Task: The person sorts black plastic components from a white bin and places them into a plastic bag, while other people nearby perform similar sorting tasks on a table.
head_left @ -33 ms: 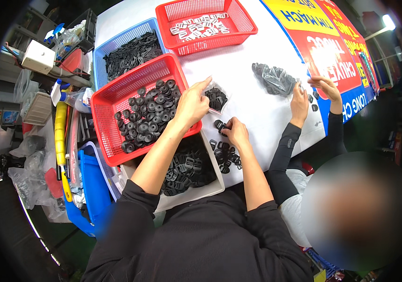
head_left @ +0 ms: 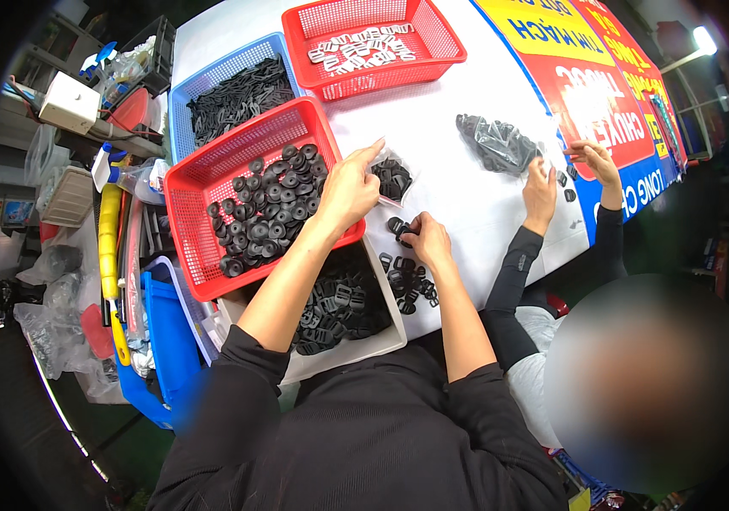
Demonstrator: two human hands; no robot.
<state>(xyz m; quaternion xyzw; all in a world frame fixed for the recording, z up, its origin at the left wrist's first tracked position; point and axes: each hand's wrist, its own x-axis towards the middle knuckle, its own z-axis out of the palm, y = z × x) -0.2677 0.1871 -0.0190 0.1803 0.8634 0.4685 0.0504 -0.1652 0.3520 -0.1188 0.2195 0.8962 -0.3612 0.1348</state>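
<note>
My left hand (head_left: 350,189) reaches over the front red basket. Its index finger lies along the near edge of a small clear plastic bag (head_left: 393,179) with black parts inside, and its fingers grip that edge. Just in front of the bag, my right hand (head_left: 428,242) pinches a black plastic buckle (head_left: 398,227) at the tabletop. Beneath the right hand lies a loose pile of black buckles (head_left: 407,279). Round black discs fill much of the front red basket (head_left: 197,189). More black buckles (head_left: 330,305) sit in a pale bin (head_left: 392,334) partly hidden under my left forearm.
Behind stand a blue basket (head_left: 179,111) of thin black parts and a red basket (head_left: 373,83) of white buckles. A co-worker's hands (head_left: 540,194) are at the right, by a larger clear bag (head_left: 496,143) of black parts. A blue bin (head_left: 169,328) stands left.
The co-worker's hands have shifted slightly, the nearer one a little down and the other a little to the right. My own hands look unmoved.
</note>
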